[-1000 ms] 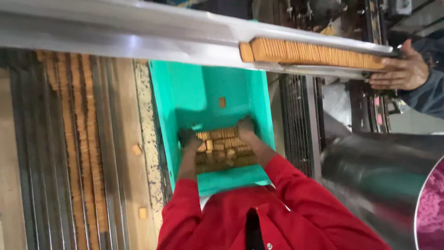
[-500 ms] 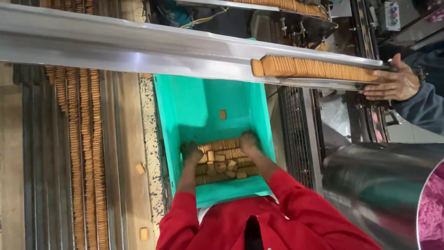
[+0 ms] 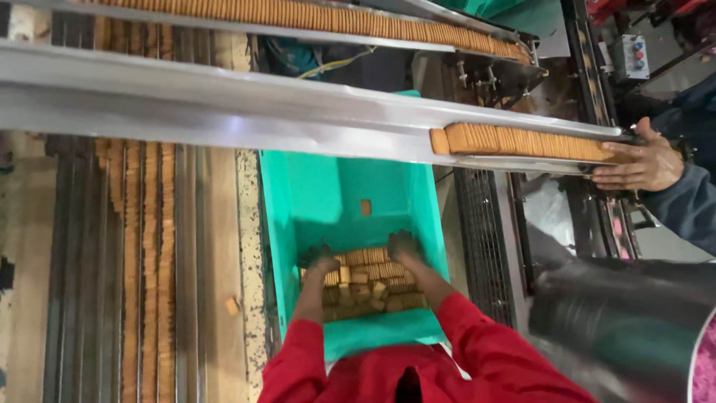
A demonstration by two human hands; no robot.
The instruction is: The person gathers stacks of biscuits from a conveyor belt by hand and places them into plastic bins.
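A teal plastic crate [image 3: 313,201] stands below me on the floor. A heap of tan square biscuits [image 3: 365,287] lies in its near end, and one loose biscuit [image 3: 365,207] lies farther up on its bottom. My left hand [image 3: 321,263] and my right hand [image 3: 403,246], both in red sleeves, reach down into the crate. They press from either side on a short row of biscuits [image 3: 364,257] on top of the heap. The fingers curl round the row's ends.
A steel rail [image 3: 224,112] crosses above the crate and carries a stacked row of biscuits [image 3: 522,142]. A co-worker's hand [image 3: 634,157] in a dark sleeve rests at its right end. Long biscuit lanes [image 3: 142,246] run at left. A dark metal drum [image 3: 619,328] sits at right.
My view has tilted so the crate and rail sit lower in the picture. Both my hands stay on the biscuits in the crate. The co-worker's hand stays at the row's end.
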